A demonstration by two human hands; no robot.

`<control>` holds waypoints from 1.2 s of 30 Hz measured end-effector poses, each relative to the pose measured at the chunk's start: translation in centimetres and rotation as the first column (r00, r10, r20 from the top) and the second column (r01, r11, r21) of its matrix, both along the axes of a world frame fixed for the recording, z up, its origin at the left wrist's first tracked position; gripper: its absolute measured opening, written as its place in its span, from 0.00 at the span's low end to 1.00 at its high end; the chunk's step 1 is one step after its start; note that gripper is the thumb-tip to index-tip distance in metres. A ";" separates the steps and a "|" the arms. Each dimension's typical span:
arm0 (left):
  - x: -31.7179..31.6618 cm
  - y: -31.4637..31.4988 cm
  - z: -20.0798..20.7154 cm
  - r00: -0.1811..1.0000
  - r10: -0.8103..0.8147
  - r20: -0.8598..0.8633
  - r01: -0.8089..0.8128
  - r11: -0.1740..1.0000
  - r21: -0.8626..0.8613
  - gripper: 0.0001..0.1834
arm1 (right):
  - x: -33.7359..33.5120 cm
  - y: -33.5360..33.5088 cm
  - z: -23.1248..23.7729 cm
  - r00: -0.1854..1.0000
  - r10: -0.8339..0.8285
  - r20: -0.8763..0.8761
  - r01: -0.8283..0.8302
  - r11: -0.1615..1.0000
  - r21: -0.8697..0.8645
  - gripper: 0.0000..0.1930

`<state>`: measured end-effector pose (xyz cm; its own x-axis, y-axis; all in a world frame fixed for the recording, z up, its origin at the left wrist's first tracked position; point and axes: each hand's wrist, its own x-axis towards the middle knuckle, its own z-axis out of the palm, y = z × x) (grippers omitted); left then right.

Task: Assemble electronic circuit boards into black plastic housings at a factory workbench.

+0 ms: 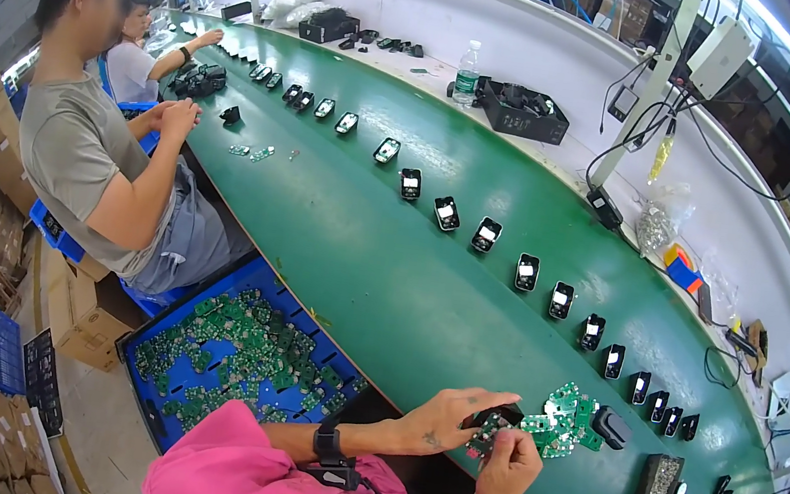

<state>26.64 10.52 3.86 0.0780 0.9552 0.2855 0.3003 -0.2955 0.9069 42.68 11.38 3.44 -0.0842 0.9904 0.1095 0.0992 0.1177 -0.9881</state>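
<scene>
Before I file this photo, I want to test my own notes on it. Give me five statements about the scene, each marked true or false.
1. The left hand holds a black part: true.
2. The right hand is far from the left: false; they are close together.
3. The blue crate holds bottles: false; the crate holds green circuit boards.
4. The tabletop is white: false; it is green.
5. A bottle stands on the ledge: true.

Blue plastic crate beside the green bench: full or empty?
Partly filled: loose green circuit boards are spread across the blue plastic crate, with bare blue patches showing between them.
</scene>
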 end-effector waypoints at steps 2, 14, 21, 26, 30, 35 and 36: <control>0.0 -0.2 0.1 1.000 0.012 -0.005 -0.012 1.000 0.000 0.34 | -0.2 -0.9 0.7 0.998 0.032 -0.055 -0.032 0.999 -0.001 0.13; -0.6 -0.2 1.7 0.999 0.017 -0.050 -0.009 0.988 0.156 0.34 | -0.4 -0.2 3.3 0.999 0.047 0.019 -0.044 0.986 -0.162 0.08; 0.0 -0.9 2.4 0.997 0.009 0.083 -0.002 0.997 -0.077 0.34 | 0.0 -1.1 3.1 1.000 0.022 0.014 -0.021 0.997 -0.077 0.08; 0.4 -0.8 1.6 0.999 -0.018 0.039 0.019 0.999 -0.046 0.31 | 0.4 -1.1 2.6 0.996 0.062 -0.063 -0.067 0.994 -0.080 0.08; 0.2 -0.9 1.6 0.999 -0.045 0.004 0.045 0.999 -0.020 0.28 | -0.2 -0.9 2.2 0.998 -0.047 -0.042 0.045 0.997 -0.058 0.08; 0.1 -0.9 0.9 0.981 -0.021 0.192 0.053 0.985 -0.163 0.25 | -0.2 -0.4 1.8 0.998 -0.066 0.006 0.066 0.994 -0.083 0.10; 0.1 -0.9 1.1 0.981 -0.024 0.193 0.056 0.985 -0.165 0.25 | -0.2 -0.3 1.8 0.998 -0.069 0.007 0.069 0.994 -0.085 0.10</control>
<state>26.69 9.57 4.96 0.0772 0.9880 0.1335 0.1090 -0.1414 0.9839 42.52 11.06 5.20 -0.0157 0.9996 0.0245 0.1080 0.0261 -0.9938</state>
